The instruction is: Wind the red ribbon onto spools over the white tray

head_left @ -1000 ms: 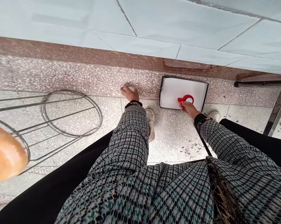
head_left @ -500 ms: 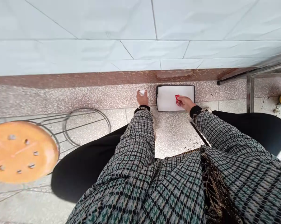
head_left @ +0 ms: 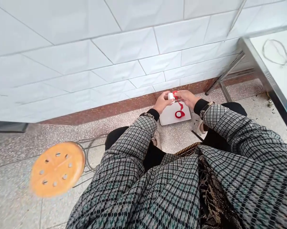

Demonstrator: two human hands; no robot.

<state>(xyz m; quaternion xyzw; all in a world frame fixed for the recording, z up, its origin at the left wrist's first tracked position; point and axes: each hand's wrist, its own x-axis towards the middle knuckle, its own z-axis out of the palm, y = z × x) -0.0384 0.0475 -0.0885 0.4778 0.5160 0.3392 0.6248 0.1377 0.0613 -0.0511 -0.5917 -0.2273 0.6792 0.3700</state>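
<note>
My left hand (head_left: 162, 101) and my right hand (head_left: 186, 97) meet above a white tray with a dark rim (head_left: 168, 117) that lies on the floor by the wall. The left hand grips a small white object (head_left: 170, 95). The right hand pinches the end of a red ribbon (head_left: 179, 107). The ribbon hangs down from the hands to its red spool (head_left: 180, 114), which rests on the tray. Both arms wear checked sleeves with black cuffs.
An orange round stool seat with holes (head_left: 57, 168) on a wire frame stands at lower left. A white tiled wall (head_left: 105, 57) with a reddish skirting runs behind. A metal table (head_left: 274, 63) with a cable on it is at right; its legs stand close by.
Both hands rose from the floor and came together. The left hand brought the white object up; the right lifted the ribbon end off the tray. The view tilted up and pulled back.
</note>
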